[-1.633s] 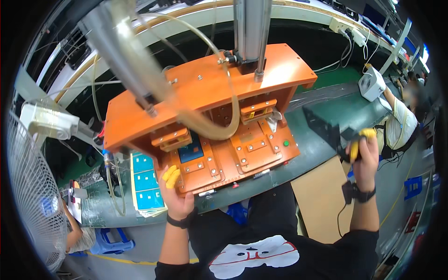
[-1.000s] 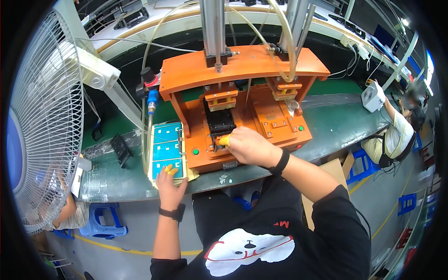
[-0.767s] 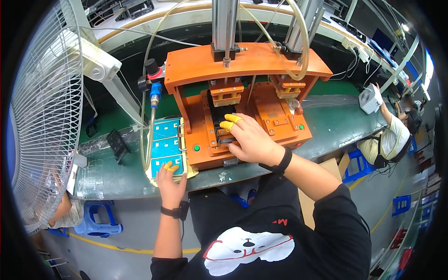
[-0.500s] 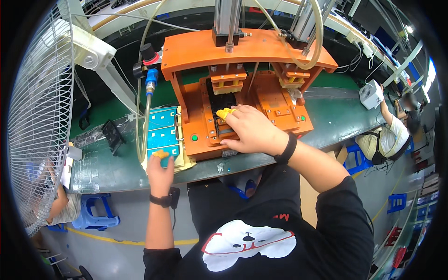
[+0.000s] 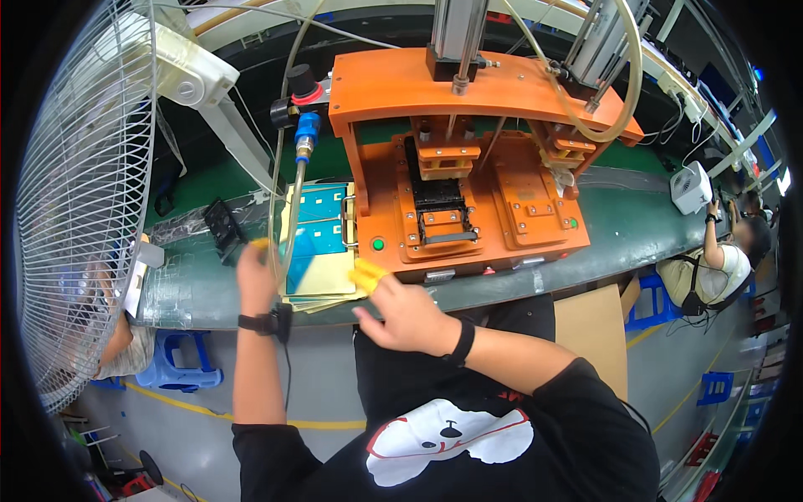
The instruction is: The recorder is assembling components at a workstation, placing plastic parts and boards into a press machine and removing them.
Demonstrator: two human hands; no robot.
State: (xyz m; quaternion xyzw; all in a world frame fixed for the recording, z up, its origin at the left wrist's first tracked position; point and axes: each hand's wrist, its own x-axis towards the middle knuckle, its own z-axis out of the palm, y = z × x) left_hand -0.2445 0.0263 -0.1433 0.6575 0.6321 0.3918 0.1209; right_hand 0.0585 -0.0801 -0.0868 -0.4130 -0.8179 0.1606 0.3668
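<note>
My left hand [image 5: 258, 280], with a yellow finger cot, is raised at the left edge of a stack of yellow-backed sheets [image 5: 330, 276]. A translucent blue film piece [image 5: 301, 258], blurred by motion, slants from its fingers over the stack. More blue film pieces [image 5: 322, 205] lie on the upper part of the top sheet. My right hand [image 5: 410, 316], wearing yellow finger cots, is empty near the stack's right edge, thumb and fingers apart. A black frame-like part [image 5: 439, 197] sits in the left fixture of the orange press [image 5: 389, 201].
Another black frame part [image 5: 222, 227] stands on the green bench [image 5: 192, 289], left of the stack. A hose [image 5: 298, 201] runs down beside the sheets. A fan [image 5: 84, 192] fills the left side. At right, a person [image 5: 719, 259] sits near a small white fan [image 5: 691, 188].
My right hand has left the press's left fixture and come toward the sheets, uncovering the black part. My left hand moved left, and a blue film piece is off the sheet's lower part.
</note>
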